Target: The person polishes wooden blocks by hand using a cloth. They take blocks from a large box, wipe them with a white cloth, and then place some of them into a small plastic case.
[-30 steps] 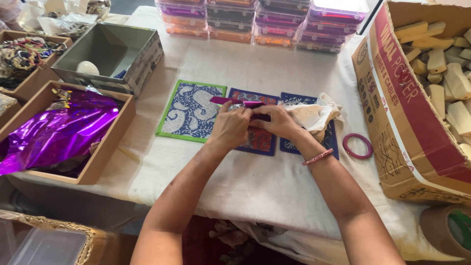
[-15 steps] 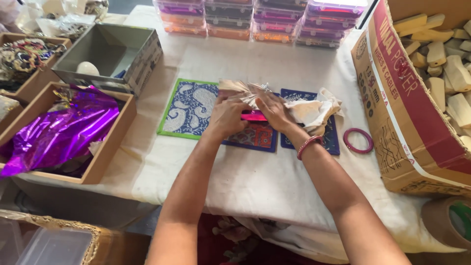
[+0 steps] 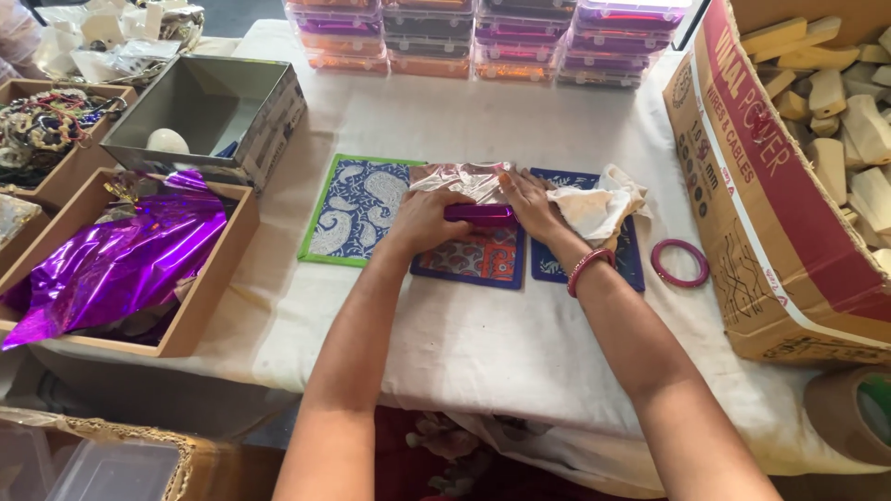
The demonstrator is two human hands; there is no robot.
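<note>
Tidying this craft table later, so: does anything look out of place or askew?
A pink bangle lies loose on the white tablecloth, apart from the box of jewellery at far left. A crumpled cloth sprawls over one blue mat.

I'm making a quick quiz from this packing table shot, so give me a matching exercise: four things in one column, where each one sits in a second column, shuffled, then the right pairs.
Things:
1. purple foil sheet
2. loose pink bangle
3. white egg-shaped object
4. wooden blocks

Places:
A. in the grey box at the left
B. in the large red and brown carton at the right
C. in the shallow brown tray at the left
D. on the white cloth, right of the patterned mats

Pairs: 1-C, 2-D, 3-A, 4-B
</note>
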